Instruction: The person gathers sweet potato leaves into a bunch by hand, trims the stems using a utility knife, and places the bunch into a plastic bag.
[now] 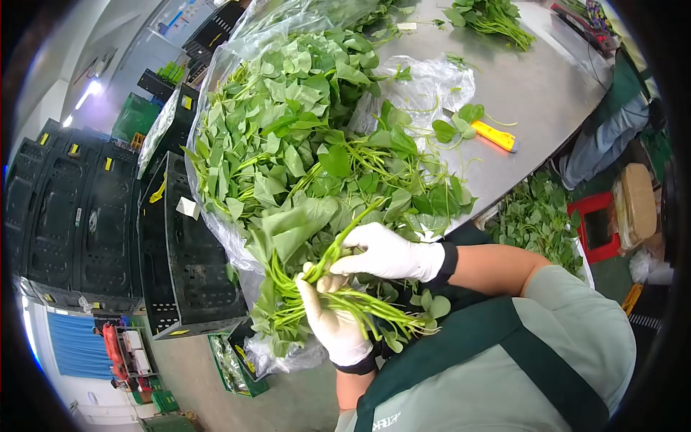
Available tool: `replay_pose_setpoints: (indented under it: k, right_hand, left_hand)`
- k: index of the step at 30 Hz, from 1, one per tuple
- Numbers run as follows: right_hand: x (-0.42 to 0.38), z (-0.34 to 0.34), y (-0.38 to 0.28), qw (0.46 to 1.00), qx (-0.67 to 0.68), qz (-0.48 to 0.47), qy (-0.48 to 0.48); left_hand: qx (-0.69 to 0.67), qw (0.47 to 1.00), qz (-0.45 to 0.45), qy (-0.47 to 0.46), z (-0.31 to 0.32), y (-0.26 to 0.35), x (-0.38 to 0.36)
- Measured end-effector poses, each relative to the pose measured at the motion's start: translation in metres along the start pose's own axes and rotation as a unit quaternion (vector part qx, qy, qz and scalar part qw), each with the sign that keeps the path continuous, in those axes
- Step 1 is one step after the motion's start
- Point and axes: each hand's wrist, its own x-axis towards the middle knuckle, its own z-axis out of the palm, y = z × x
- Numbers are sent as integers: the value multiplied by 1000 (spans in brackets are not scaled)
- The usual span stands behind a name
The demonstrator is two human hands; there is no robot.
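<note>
My left hand (337,327), in a white glove, is closed around a bunch of long-stemmed leafy greens (288,306); the cut stem ends point to the lower right. My right hand (385,252), also white-gloved, pinches a few green stems (335,252) just above that bunch, its fingertips close to my left fingers. Some leaves there are blurred. Beyond both hands, a large heap of the same greens (288,137) lies in a clear plastic bag (234,245) at the table's edge.
On the metal table (533,90) lie a yellow-handled utility knife (495,135), crumpled clear plastic (432,79) and another bunch of greens (493,21). Black crates (205,252) stand to the left. More greens (536,212) and a red stool (596,227) are at right, near another person's legs (601,147).
</note>
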Motion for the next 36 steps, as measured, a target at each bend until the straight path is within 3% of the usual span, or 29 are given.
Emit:
replay_pose_setpoints:
  k: [2,5,7,9,11,12,15,17,19,20,23,24,28,31,33,35,36]
  right_hand:
    - [-6,-13,9,982,-163,-95,26]
    - [-24,-46,12,972,-204,-114,39]
    - [-39,-73,1,971,-232,19,-49]
    - [-44,-81,-4,958,-277,12,-73]
    - [-39,-69,-23,876,-441,-189,37]
    - [-34,-60,-30,887,-406,-210,59]
    - [-17,-34,-25,855,-401,-310,108]
    - [-15,-27,-9,893,-388,-228,8]
    - [-17,-20,1,941,-313,-127,-39]
    - [-21,-16,3,951,-275,-141,-23]
    - [-29,-8,9,992,-100,30,-77]
    - [-29,-9,13,992,-76,55,-85]
    - [-24,-17,18,984,48,94,-146]
    - [-26,-16,13,982,60,82,-161]
    - [-25,-15,11,982,72,80,-155]
    - [-21,-18,13,973,35,106,-202]
    - [-18,-17,21,972,6,119,-204]
  left_hand:
    - [19,1000,-15,18,0,-3,-3]
    - [-5,1000,11,5,-1,2,0]
    - [18,999,19,22,-2,7,3]
    - [80,996,34,24,-18,9,10]
    - [91,996,18,19,-10,3,7]
    - [100,995,7,13,-7,-1,6]
    - [101,993,22,56,-16,-9,5]
    - [124,991,58,-13,-31,-10,8]
    - [205,974,90,-24,-37,-11,6]
    - [207,972,105,-28,-37,-13,6]
    - [235,965,115,-2,-35,-16,0]
    - [215,971,98,-48,-41,-16,1]
    - [105,984,29,-142,-61,-12,5]
    - [64,977,8,-205,-62,-8,9]
    - [84,977,19,-197,-56,-6,6]
    - [76,965,31,-250,-65,-2,10]
    - [63,975,40,-210,-67,1,6]
